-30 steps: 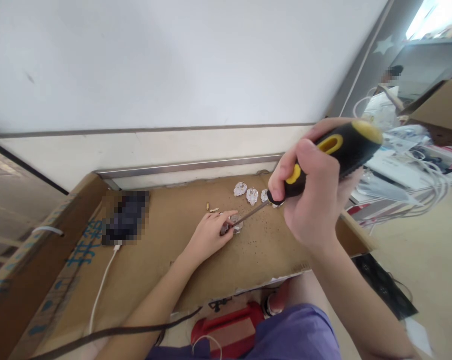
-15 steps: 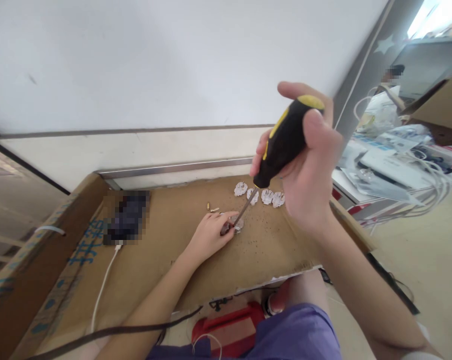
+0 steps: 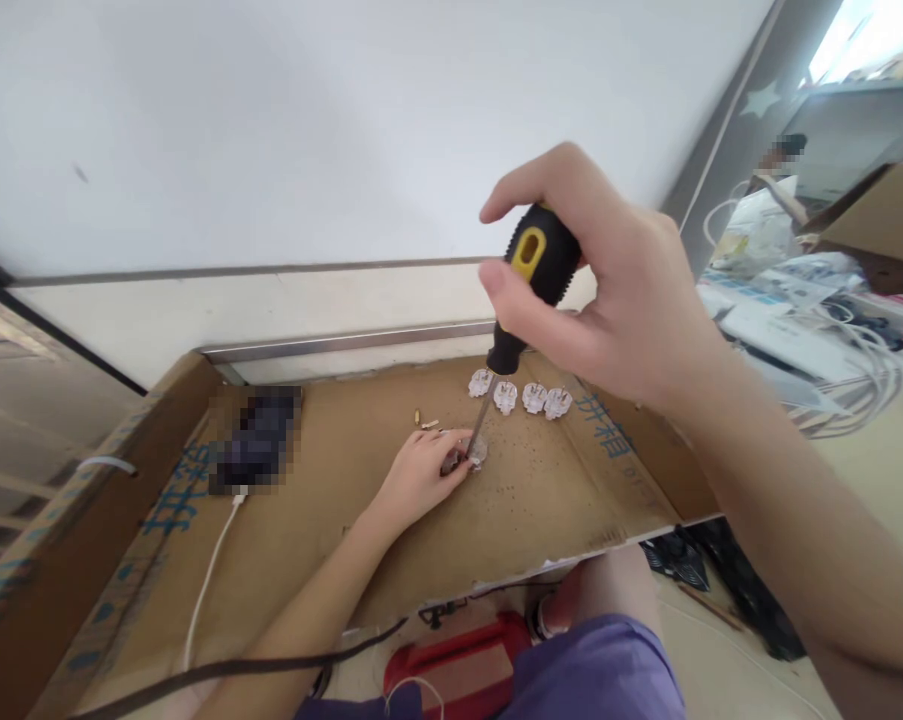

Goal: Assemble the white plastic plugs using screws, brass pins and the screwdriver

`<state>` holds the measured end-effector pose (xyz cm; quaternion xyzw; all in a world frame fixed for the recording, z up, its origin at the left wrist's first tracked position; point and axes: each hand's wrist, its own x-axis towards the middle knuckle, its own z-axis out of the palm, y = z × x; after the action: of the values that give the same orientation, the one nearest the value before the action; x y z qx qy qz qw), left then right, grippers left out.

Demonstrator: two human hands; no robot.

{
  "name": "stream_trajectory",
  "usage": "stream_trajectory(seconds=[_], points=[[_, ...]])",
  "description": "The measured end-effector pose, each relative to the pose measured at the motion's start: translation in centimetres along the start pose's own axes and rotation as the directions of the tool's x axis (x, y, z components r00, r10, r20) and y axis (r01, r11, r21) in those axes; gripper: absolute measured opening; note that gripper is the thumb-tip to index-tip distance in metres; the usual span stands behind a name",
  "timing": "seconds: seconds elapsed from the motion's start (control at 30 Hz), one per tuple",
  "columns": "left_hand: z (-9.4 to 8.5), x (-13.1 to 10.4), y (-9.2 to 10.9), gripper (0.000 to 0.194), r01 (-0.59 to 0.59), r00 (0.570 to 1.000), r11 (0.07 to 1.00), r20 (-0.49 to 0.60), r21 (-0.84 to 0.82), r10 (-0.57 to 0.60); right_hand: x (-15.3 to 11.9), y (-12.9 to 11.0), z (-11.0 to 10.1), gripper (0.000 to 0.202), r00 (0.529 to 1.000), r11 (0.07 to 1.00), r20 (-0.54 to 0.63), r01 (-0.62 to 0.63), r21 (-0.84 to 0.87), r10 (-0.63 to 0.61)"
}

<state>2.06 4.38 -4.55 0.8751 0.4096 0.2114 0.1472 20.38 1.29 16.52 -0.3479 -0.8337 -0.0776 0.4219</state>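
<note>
My right hand (image 3: pixel 608 270) is closed around the black and yellow handle of a screwdriver (image 3: pixel 537 262), its thumb on the near side and the index finger raised over the end. The steel shaft slants down to the fingertips of my left hand (image 3: pixel 422 470). That hand is pressed to the cardboard, its thumb and fingers pinching a small clear plastic plug part (image 3: pixel 479 453). The screwdriver's tip meets this part; the exact contact is hidden by my fingers. Two small brass-coloured pieces (image 3: pixel 417 416) lie just beyond my left hand.
Several similar plug parts (image 3: pixel 535 397) with metal pins stand in a row at the back. Dark specks dot the cardboard (image 3: pixel 331 560). A blurred dark device (image 3: pixel 258 435) with a white cable (image 3: pixel 209 585) lies left. Cluttered goods (image 3: pixel 788 330) fill a table at right.
My right hand has turned round the screwdriver handle, and the handle now stands more upright and further left. My left hand keeps its place on the plug part.
</note>
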Motion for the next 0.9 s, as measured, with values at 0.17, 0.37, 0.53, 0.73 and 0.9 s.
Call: stream_trajectory(seconds=[0.17,0.37,0.53,0.73,0.9], points=[[-0.2,0.0,0.2,0.032,-0.006,1.0,1.0,0.005,0.019,0.006,0.9,-0.4,-0.9,0.025,0.984,0.987,0.177,-0.041,0.154,0.013],[-0.4,0.2,0.4,0.026,-0.002,1.0,1.0,0.026,0.031,0.001,2.2,-1.5,-0.9,0.016,0.987,0.952,0.077,-0.158,0.263,0.143],[-0.2,0.3,0.4,0.027,0.006,1.0,1.0,0.019,0.017,-0.007,2.4,-0.8,-1.1,0.03,0.923,0.941,0.374,-0.042,0.335,-0.092],[-0.1,0.2,0.4,0.026,-0.001,1.0,0.999,-0.003,0.036,0.001,3.1,-0.9,0.2,0.02,0.986,0.987,0.063,-0.154,-0.043,0.157],[0.1,0.4,0.5,0.02,0.001,1.0,0.999,-0.012,0.04,0.0,3.2,-1.2,-0.6,0.011,0.922,0.971,0.384,-0.048,0.236,-0.048]])
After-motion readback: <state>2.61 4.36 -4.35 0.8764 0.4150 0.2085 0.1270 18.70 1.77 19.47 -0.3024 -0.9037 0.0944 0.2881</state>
